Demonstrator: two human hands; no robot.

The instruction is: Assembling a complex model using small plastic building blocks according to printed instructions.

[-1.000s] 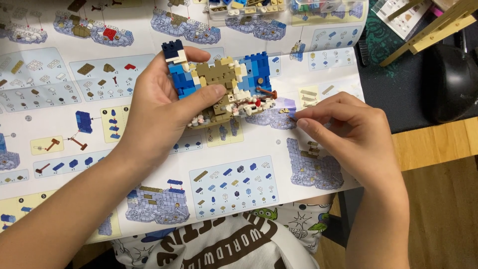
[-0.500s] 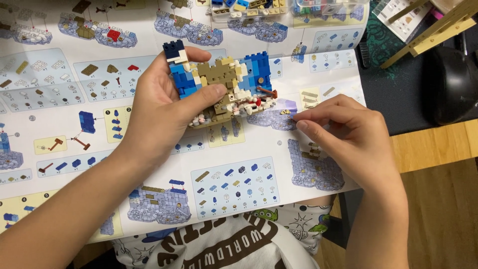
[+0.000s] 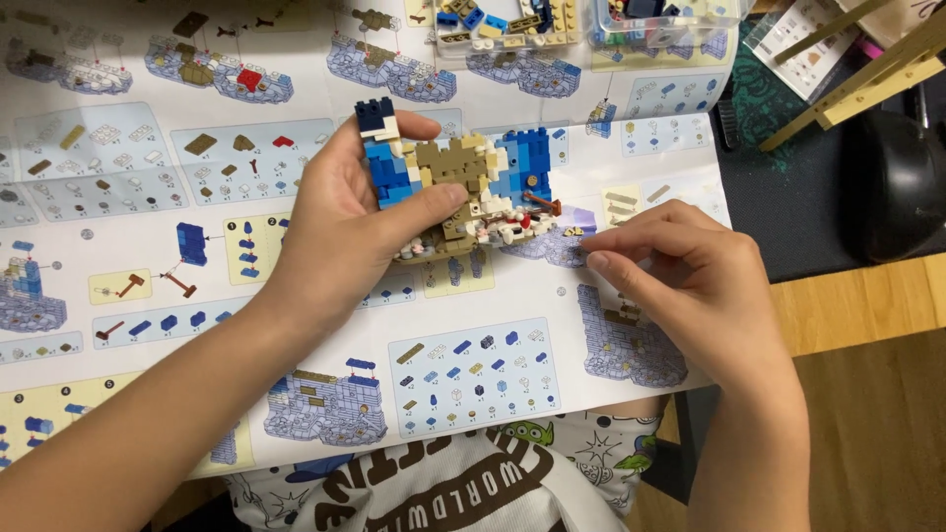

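Observation:
My left hand [image 3: 340, 222] grips a small brick model [image 3: 463, 187] of blue, tan and white pieces, thumb across its front and fingers behind, holding it just above the instruction sheet [image 3: 148, 197]. My right hand [image 3: 690, 291] is beside the model's right end, thumb and forefinger pinched together on a tiny piece [image 3: 574, 232] that touches or nearly touches the model's edge. The piece is too small to tell its colour surely.
Clear plastic trays of loose bricks [image 3: 503, 25] stand at the top edge. A dark mat with a black rounded object [image 3: 887, 187] and wooden sticks [image 3: 867, 69] lies at the right. The wooden table edge [image 3: 857, 305] runs below it. My printed shirt [image 3: 443, 483] shows at the bottom.
My right hand has edged slightly left toward the model with its fingertips pinched. The left hand and the model have stayed about where they were.

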